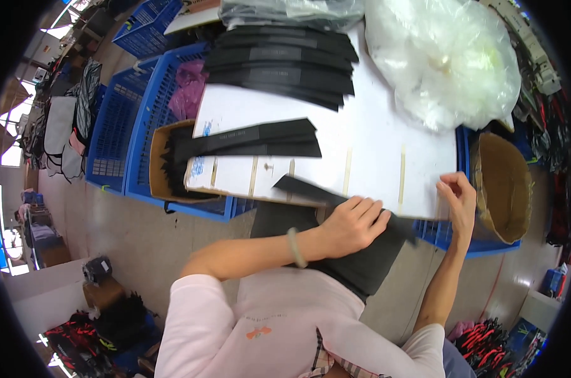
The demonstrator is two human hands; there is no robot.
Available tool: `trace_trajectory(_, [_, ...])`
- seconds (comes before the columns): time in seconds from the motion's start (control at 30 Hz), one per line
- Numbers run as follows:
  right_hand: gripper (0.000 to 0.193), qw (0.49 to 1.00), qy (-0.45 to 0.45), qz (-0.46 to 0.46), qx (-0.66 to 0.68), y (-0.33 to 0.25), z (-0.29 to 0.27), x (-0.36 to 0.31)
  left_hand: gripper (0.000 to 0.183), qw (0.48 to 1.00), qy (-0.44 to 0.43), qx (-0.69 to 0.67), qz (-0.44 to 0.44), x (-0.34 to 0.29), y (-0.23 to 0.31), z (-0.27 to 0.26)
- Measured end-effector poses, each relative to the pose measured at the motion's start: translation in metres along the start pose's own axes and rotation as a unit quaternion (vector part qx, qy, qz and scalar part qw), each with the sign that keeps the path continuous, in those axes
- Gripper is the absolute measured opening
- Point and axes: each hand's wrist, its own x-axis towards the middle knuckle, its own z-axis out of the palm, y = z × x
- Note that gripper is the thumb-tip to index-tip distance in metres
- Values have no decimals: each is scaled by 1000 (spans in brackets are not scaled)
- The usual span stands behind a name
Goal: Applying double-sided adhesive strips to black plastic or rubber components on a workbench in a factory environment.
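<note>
My left hand is closed around a black fabric strip at the board's near edge. One end of that strip rests on the white board, and the other hangs past my fingers over my lap, blurred. At the board's near right corner, my right hand is raised with thumb and fingertips drawn together; whether something thin is between them I cannot make out. More black strips lie loosely overlapped on the board, their left ends reaching over a cardboard box. Farther back, several stacks of black strips lie in rows.
The white board has tan tape lines. A large clear plastic bag sits at the far right. A cardboard box with dark pieces stands left, beside blue crates and pink plastic. Another cardboard container stands right.
</note>
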Motion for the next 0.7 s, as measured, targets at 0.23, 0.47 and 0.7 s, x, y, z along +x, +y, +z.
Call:
trace_trajectory(0.23, [7,988,30,-113,101,-64,30,32,37,956,91,224,-166,-32,-128,-138])
trace_trajectory(0.47, [27,915,6,-389,-106,-135,218,149,33,964,53,129,-227,-94,-146,-100])
trace_trajectory(0.7, [20,874,33,-443,-195,-136,264,163,35,964,50,135,-226,-92,-139,-106])
